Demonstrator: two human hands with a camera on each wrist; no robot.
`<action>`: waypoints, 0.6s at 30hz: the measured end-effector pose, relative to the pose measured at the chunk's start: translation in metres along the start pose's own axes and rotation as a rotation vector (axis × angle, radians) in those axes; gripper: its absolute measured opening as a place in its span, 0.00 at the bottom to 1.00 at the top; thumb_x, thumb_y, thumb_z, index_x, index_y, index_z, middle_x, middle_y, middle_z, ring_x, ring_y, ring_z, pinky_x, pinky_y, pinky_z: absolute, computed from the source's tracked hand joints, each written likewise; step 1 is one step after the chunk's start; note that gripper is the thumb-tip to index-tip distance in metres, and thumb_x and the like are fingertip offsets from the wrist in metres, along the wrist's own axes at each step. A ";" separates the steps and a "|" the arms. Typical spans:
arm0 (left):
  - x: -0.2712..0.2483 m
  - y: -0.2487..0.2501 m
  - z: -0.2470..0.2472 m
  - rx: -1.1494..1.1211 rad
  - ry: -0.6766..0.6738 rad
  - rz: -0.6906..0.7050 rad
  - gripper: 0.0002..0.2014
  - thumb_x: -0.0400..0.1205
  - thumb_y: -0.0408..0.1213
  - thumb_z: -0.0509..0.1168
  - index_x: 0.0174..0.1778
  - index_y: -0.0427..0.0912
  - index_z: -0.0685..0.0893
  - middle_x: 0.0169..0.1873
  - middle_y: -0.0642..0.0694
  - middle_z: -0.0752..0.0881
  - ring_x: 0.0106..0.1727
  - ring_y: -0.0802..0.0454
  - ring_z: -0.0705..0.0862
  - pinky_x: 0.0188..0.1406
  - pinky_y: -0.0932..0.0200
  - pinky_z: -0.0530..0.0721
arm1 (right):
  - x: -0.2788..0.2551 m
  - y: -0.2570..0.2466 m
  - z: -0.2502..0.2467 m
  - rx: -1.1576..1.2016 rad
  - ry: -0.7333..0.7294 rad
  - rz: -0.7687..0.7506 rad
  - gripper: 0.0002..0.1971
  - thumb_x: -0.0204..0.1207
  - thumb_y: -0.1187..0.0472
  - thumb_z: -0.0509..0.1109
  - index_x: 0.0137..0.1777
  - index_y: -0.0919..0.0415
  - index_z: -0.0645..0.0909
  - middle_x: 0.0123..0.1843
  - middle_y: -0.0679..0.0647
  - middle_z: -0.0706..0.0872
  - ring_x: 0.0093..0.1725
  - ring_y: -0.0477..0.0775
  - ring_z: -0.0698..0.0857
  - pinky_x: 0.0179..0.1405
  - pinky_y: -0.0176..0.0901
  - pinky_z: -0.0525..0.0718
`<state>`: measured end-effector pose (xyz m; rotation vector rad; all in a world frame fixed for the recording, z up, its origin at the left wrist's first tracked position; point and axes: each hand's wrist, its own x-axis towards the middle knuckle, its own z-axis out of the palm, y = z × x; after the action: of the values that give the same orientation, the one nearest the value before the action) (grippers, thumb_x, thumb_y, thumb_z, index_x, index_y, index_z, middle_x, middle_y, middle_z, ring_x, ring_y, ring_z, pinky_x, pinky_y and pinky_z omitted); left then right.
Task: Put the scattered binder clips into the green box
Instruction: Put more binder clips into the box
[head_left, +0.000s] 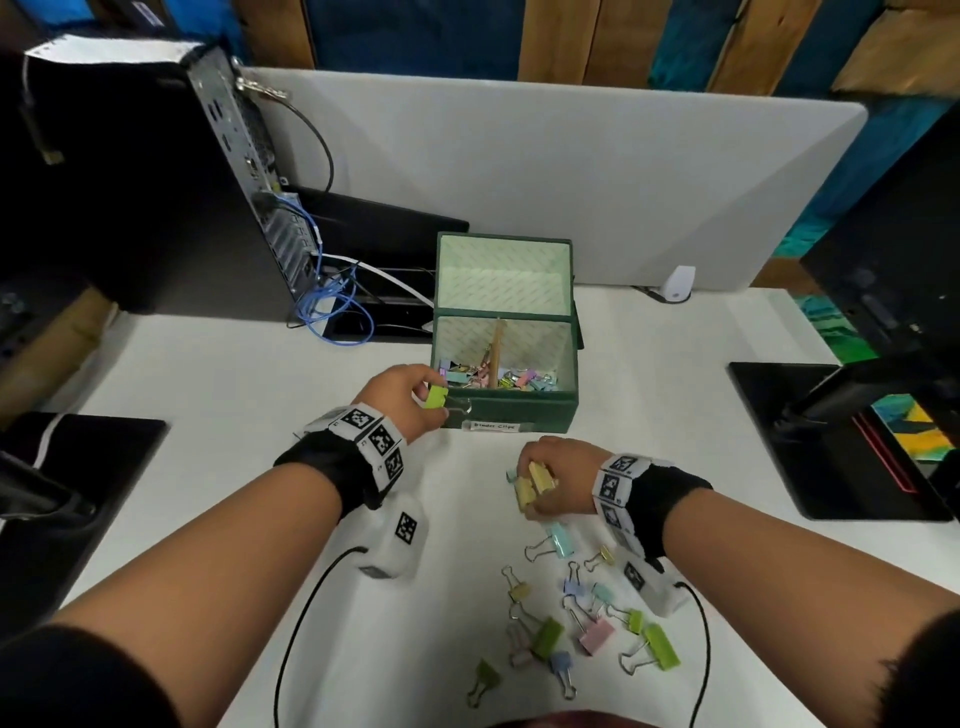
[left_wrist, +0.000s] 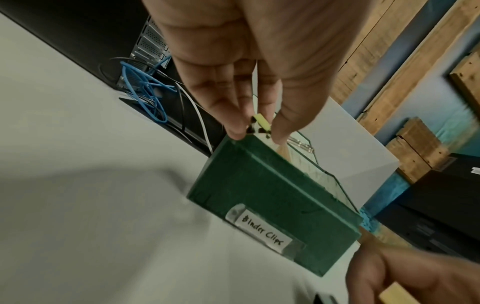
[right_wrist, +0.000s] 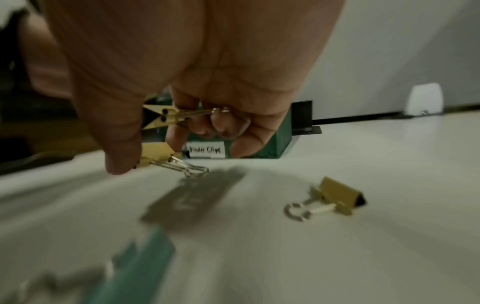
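The green box (head_left: 519, 408) stands open mid-table, its lid upright, with several pastel binder clips (head_left: 498, 378) inside. My left hand (head_left: 415, 397) pinches a lime green clip (head_left: 436, 398) at the box's near left corner (left_wrist: 233, 148); the same clip (left_wrist: 261, 121) shows between finger and thumb in the left wrist view. My right hand (head_left: 545, 480) grips two yellow clips (head_left: 535, 483) just above the table in front of the box, seen again as clips (right_wrist: 158, 156) under the thumb. Several loose clips (head_left: 587, 618) lie scattered near the table's front edge.
A black computer tower (head_left: 156, 197) with blue cables (head_left: 332, 306) stands at the left. A grey partition (head_left: 571, 171) runs behind the box. Black mats (head_left: 831, 447) lie at right and left. A small yellow clip (right_wrist: 335, 195) and a teal clip (head_left: 558, 538) lie near my right hand.
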<state>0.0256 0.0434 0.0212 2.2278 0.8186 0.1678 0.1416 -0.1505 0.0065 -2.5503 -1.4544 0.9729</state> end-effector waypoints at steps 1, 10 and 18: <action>0.004 0.003 -0.001 0.000 0.009 -0.004 0.15 0.71 0.37 0.73 0.53 0.50 0.83 0.42 0.50 0.78 0.39 0.49 0.81 0.38 0.63 0.77 | 0.001 0.001 -0.005 0.085 0.034 0.018 0.19 0.68 0.53 0.76 0.58 0.51 0.76 0.56 0.52 0.81 0.56 0.56 0.81 0.53 0.45 0.80; 0.019 0.035 0.000 -0.143 0.059 -0.041 0.24 0.76 0.39 0.70 0.68 0.47 0.75 0.48 0.48 0.77 0.47 0.53 0.78 0.49 0.64 0.71 | 0.015 -0.019 -0.067 0.568 0.345 0.126 0.15 0.70 0.54 0.75 0.50 0.53 0.72 0.46 0.50 0.78 0.34 0.46 0.77 0.24 0.34 0.70; -0.022 -0.002 -0.004 -0.032 -0.183 0.069 0.10 0.74 0.36 0.71 0.45 0.56 0.82 0.37 0.54 0.80 0.35 0.57 0.77 0.42 0.66 0.77 | 0.039 -0.041 -0.084 0.573 0.291 0.158 0.12 0.72 0.56 0.72 0.52 0.59 0.78 0.39 0.52 0.76 0.33 0.51 0.74 0.30 0.39 0.71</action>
<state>0.0054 0.0334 0.0249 2.2047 0.6370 0.0090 0.1698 -0.0751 0.0686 -2.2700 -0.7676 0.8338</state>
